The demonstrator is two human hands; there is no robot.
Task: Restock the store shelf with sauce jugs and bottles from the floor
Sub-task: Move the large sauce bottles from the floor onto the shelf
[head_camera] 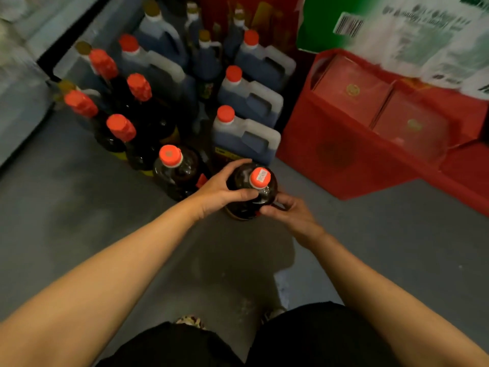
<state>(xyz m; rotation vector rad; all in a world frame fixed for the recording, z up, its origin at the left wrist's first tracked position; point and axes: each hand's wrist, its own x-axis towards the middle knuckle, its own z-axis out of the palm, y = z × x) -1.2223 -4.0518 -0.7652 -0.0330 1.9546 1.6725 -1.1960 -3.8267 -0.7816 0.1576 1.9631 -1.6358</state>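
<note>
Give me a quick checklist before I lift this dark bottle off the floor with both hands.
1. Left hand wrapped on the dark bottle shoulder: ok.
2. Right hand seated: not ok, only fingertips touch its side.
3. Red cap fitted on: ok; tightness cannot tell.
4. Gap to the neighbouring round bottle: ok, apart.
5. Gap to the nearest jug behind: cannot tell, looks close.
6. Shelf spot for it: cannot tell, blurred at the frame's edge.
</note>
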